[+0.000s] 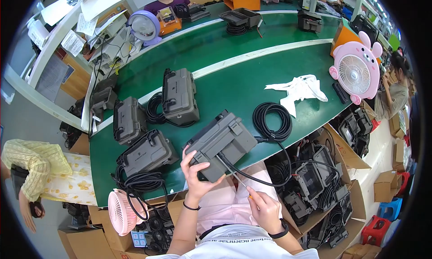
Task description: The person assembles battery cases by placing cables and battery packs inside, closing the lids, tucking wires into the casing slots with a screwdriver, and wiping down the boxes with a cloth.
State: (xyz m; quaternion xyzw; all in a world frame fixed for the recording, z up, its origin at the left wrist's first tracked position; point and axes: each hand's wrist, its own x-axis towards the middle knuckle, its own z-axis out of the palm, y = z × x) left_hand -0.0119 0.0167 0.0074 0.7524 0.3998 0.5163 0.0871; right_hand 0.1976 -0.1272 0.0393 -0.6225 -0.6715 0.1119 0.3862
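Observation:
My left hand [196,176] is wrapped round the near left end of a grey plastic box [227,144] with latches, which is tilted at the table's front edge. In my right hand [264,210] is a screwdriver [235,173], its handle mostly hidden by the fingers. The thin metal shaft points up and left, its tip at the box's near side beside a black cable [252,177]. This cable leaves the box, loops round on the right and joins a coil [272,122] lying on the table.
Three closed grey boxes [180,97] with coiled cables stand to the left on the green table [234,81]. A white cloth [303,90] and a pink fan [355,72] are at right. Cartons [355,194] of boxes and cables flank my lap. Co-workers [33,169] are at left, right and far side.

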